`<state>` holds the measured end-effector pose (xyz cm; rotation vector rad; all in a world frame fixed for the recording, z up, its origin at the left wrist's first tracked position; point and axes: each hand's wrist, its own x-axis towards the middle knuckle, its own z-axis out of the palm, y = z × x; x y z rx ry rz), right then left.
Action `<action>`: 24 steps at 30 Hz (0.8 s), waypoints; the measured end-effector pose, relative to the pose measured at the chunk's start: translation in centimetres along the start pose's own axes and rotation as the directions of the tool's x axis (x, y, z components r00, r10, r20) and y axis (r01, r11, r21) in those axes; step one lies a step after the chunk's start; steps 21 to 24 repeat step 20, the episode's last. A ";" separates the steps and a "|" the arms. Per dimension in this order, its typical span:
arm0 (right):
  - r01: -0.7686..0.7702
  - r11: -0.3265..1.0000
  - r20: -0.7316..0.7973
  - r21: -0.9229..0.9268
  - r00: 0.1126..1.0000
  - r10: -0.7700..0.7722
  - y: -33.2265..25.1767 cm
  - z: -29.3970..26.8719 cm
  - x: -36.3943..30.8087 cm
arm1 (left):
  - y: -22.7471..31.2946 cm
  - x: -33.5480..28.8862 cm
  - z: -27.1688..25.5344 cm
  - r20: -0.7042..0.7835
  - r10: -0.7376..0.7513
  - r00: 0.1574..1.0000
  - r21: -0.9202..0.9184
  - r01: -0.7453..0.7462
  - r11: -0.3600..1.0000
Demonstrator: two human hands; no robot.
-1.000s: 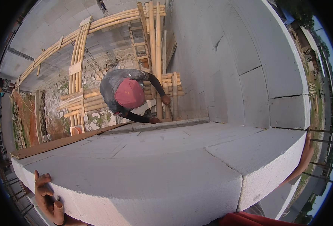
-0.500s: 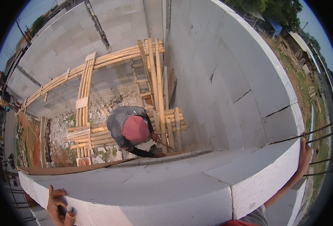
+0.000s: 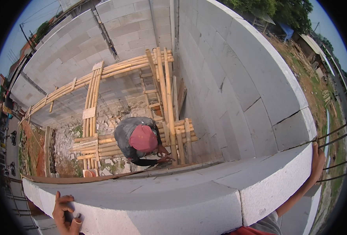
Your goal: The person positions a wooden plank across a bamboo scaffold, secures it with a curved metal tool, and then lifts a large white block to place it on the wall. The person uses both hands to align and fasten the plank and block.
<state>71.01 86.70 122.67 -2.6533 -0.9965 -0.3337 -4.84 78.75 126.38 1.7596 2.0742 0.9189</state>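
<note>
A wall of pale grey lightweight concrete blocks (image 3: 150, 199) curves across in front of me, its rough white top nearest. At the lower left, my left hand (image 3: 65, 213) rests against its top edge, fingers curled, with a small dark-tipped thing (image 3: 78, 216) beside the thumb that I cannot make out. My right hand (image 3: 318, 160) grips the right end of the end block (image 3: 277, 188), with its forearm running down behind. Below, beyond the wall, a co-worker in a red cap (image 3: 143, 138) bends over, both hands close to the wall's foot.
Bamboo scaffolding (image 3: 91, 98) stands inside the enclosure, over rubble (image 3: 103, 117). A tall block wall (image 3: 236, 78) rises on the right. Bare steel rods (image 3: 334, 135) stick out past my right hand. A wooden plank (image 3: 79, 181) lies along the wall's far side.
The view has shifted slightly, and the scaffolding sits lower in it. The co-worker's hands have drawn closer together; the thin tool seen before is no longer plain. My hands keep their places.
</note>
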 end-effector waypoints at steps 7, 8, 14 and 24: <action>0.020 1.000 0.031 0.002 0.999 -0.020 -0.3 -0.3 -0.1 | 0.0 0.2 -0.2 0.020 0.048 0.999 -0.002 -0.048 0.999; 0.019 1.000 0.029 0.009 0.999 -0.020 -0.5 -0.3 -0.1 | -0.1 0.2 -0.2 0.021 0.040 0.999 -0.003 -0.040 0.999; 0.037 0.995 0.017 0.094 0.999 -0.038 -0.8 -0.5 -0.6 | 0.3 0.3 -0.1 0.029 0.016 0.999 0.000 -0.016 1.000; 0.018 0.992 0.092 0.122 0.995 -0.030 -2.6 -1.6 -1.5 | -0.2 0.3 -0.3 0.031 0.016 0.999 -0.010 -0.016 1.000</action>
